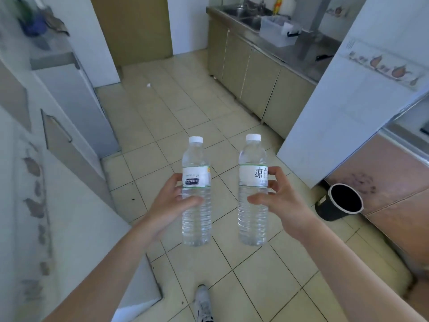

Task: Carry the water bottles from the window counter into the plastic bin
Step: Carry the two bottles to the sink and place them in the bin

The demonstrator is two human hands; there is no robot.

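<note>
Head view: my left hand (170, 204) and right hand (276, 198) each pinch a clear plastic water bottle (196, 194) (253, 189) loosely; either could slip before reaching the translucent plastic bin (276, 31).

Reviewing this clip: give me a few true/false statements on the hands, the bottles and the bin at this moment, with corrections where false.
1. Each hand holds one capped bottle upright. True: left hand grips the left bottle, right hand the right bottle.
2. The bottles are already in the plastic bin. False: the bin sits on the far steel counter.
3. The black bucket stands on the floor at right. True.
4. The bottles have lost their caps. False: both have white caps.
</note>
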